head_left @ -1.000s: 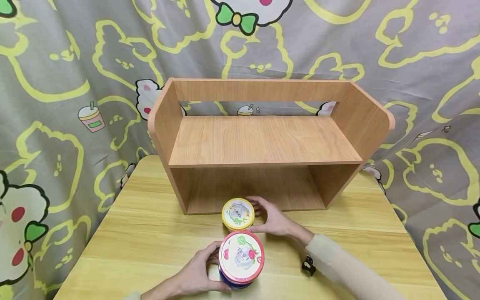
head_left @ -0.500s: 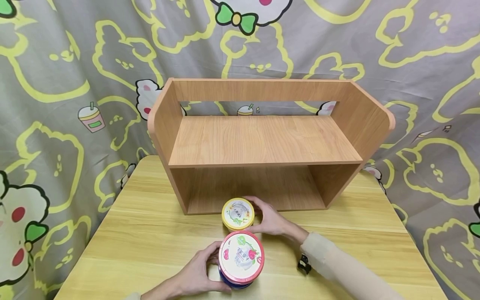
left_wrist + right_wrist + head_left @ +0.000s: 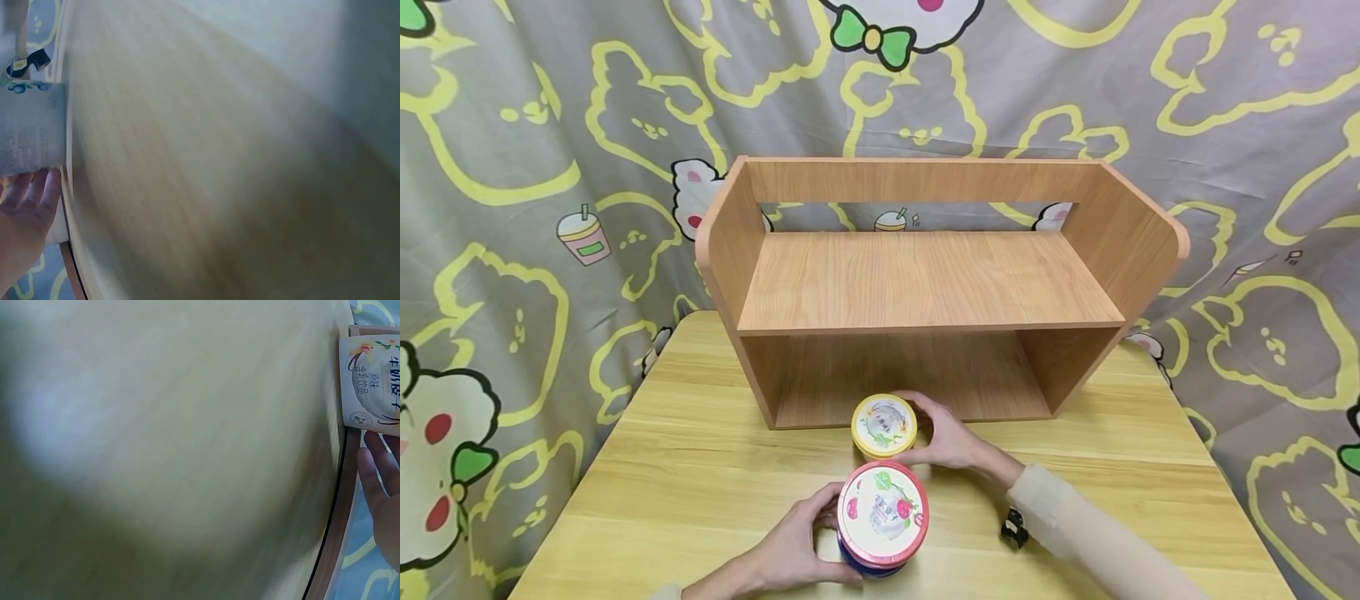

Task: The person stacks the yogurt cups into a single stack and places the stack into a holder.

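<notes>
In the head view, a round tub with a red-rimmed lid point(image 3: 883, 515) stands near the table's front, strawberry pictures on its top and a dark blue band below. My left hand point(image 3: 797, 542) grips its left side, thumb in front. Its pale wall with blueberry print shows as a tub point(image 3: 31, 128) in the left wrist view, fingers point(image 3: 47, 187) against it. Right behind is a smaller tub with a yellow-rimmed lid point(image 3: 883, 425). My right hand point(image 3: 947, 437) holds it from the right, thumb at the front; in the right wrist view this printed tub point(image 3: 375, 384) is cut off.
A two-level wooden shelf point(image 3: 925, 279) stands on the table behind the tubs, its lower front edge close to the yellow-lidded one. A small black object point(image 3: 1013, 529) is by the right cuff. A patterned curtain point(image 3: 512, 292) hangs around the wooden table point(image 3: 685, 467).
The yellow-lidded tub has shifted slightly to the right, with my right hand still on it. My left hand and the red-lidded tub have stayed in place.
</notes>
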